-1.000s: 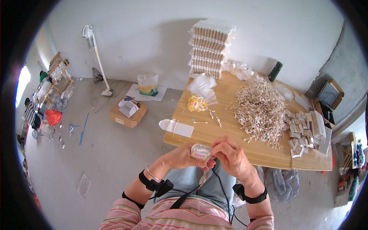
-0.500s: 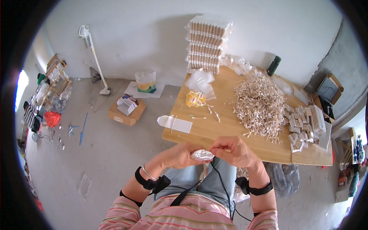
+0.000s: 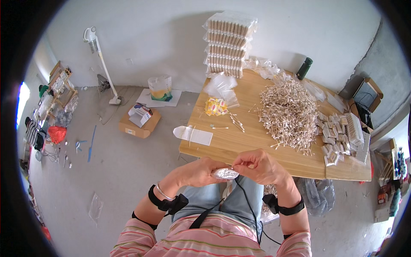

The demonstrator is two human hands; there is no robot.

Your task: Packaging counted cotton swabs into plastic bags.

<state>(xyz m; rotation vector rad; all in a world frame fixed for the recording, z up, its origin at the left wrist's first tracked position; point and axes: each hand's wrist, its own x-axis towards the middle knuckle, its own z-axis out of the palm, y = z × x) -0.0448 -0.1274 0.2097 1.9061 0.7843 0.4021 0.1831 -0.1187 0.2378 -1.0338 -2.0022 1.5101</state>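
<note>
In front of my lap, just off the table's near edge, my left hand (image 3: 198, 172) is closed around a bundle of cotton swabs (image 3: 226, 173), whose white tips face me. My right hand (image 3: 260, 166) pinches at the bundle's right end; what lies between those fingertips is too small to make out. Beyond the hands, a large heap of loose cotton swabs (image 3: 287, 112) covers part of the wooden table (image 3: 239, 143). Left of it are yellow-and-white paper labels (image 3: 216, 107), a few single swabs (image 3: 236, 123) and a white card (image 3: 198, 136).
Stacked swab packs (image 3: 227, 47) rise at the table's back left, with clear plastic bags (image 3: 221, 85) before them. Small filled packs (image 3: 336, 139) pile up at the right. A dark green bottle (image 3: 304, 68) stands behind. On the floor are a cardboard box (image 3: 139, 124) and a stick vacuum (image 3: 103, 64).
The view has shifted slightly, so the table sits a little higher. Both hands keep nearly the same pose at the swab bundle, with the right fingers slightly shifted.
</note>
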